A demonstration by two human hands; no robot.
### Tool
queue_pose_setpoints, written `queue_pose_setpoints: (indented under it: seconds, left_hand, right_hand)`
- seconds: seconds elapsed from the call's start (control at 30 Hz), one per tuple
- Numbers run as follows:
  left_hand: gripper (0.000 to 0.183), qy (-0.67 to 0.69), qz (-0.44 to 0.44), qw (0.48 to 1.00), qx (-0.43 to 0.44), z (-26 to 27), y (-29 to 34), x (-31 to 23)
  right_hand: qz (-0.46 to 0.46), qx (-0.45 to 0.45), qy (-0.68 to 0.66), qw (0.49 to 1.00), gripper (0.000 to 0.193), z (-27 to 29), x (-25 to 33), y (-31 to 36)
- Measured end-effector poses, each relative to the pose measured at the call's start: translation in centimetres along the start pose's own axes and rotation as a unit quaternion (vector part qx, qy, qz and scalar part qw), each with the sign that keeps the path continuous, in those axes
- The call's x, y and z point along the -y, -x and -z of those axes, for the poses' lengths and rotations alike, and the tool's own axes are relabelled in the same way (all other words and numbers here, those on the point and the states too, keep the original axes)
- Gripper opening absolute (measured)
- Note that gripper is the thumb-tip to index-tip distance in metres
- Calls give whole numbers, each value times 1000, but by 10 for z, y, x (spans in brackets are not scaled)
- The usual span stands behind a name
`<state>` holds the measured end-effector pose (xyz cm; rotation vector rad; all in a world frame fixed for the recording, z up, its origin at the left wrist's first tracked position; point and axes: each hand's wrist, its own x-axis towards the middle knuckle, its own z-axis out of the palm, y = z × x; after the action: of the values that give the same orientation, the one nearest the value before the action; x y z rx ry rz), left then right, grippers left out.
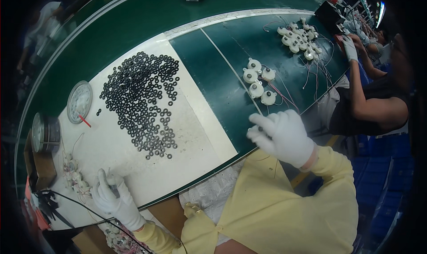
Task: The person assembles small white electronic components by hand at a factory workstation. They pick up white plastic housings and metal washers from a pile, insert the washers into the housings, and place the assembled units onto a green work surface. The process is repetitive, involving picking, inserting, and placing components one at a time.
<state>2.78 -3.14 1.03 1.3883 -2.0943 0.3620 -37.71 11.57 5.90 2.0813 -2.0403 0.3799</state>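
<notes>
My left hand (116, 200), in a white glove, is raised at the near left edge of the white work surface. Its fingers close around a small pale piece (114, 181), mostly hidden by the glove. My right hand (284, 137), also gloved, hovers over the near edge of the green mat, with thumb and forefinger apart and slightly blurred. Just beyond it stands a small group of white round motors (255, 90) with thin wires. Many black rings (138, 94) lie spread over the white sheet (195, 134) between my hands.
A round clear dish (80, 102) with a red stick stands at the left, beside a round tin (46, 132). More wired parts (75, 176) lie near my left hand. A larger motor cluster (300, 40) is at far right, near a gloved co-worker (373, 94).
</notes>
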Motion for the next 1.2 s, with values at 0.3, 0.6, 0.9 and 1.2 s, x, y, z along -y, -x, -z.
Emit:
queue_pose_setpoints:
  seconds: [0.3, 0.6, 0.9, 1.2]
  left_hand:
    - [42, -7, 23, 999, 26, 0, 1, 0]
    - [41, 14, 25, 999, 41, 0, 0, 1]
    - [43, -9, 27, 999, 41, 1, 1, -2]
    - [48, -4, 28, 998, 48, -2, 4, 5]
  right_hand:
    - [-88, 56, -203, 974, 36, 18, -16, -16]
    - [-228, 74, -481, 843, 50, 25, -95, -11]
    - [-143, -42, -221, 964, 43, 1, -106, -13]
    - [-113, -26, -187, 976, 32, -1, -106, -21]
